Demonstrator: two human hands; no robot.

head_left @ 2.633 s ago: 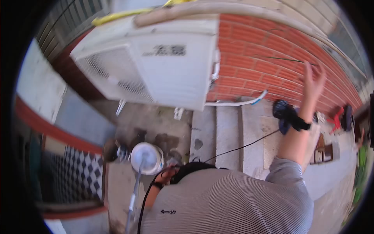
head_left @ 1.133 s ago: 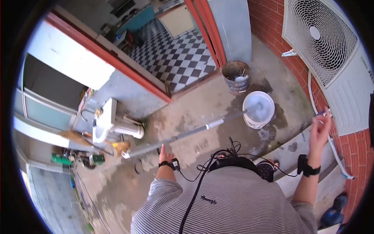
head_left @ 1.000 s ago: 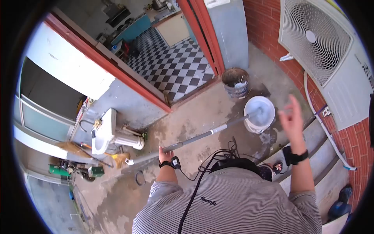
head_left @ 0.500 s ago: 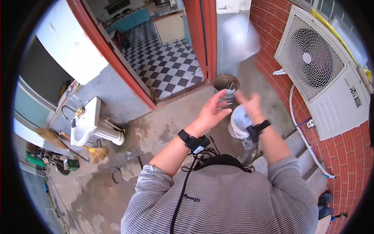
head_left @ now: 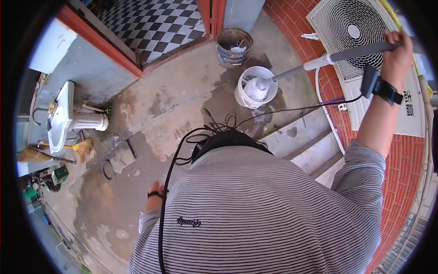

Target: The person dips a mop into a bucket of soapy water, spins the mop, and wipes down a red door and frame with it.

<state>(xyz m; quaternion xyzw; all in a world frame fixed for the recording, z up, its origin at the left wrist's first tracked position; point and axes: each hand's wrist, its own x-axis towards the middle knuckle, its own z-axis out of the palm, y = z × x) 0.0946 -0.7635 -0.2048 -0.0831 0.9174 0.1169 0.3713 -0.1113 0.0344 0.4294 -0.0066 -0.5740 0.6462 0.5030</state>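
Observation:
My right hand is closed round the upper end of a grey and white pole at the upper right, in front of the fan unit. The pole slants down to the left, and its lower end, with a pale mop head, sits inside a white bucket. My left hand hangs low beside my body at the left, partly hidden by the striped shirt; its fingers are small and unclear, and nothing shows in it.
A stained bucket stands beside the doorway, behind the white one. Concrete steps and the air-conditioner unit are on the right. A pedestal sink, a broom and a hose ring are on the left. Black cables hang at my waist.
My right hand has moved up and right and now grips the pole. My left hand has dropped from in front of me to my left side. The view has shifted, with the buckets higher in it.

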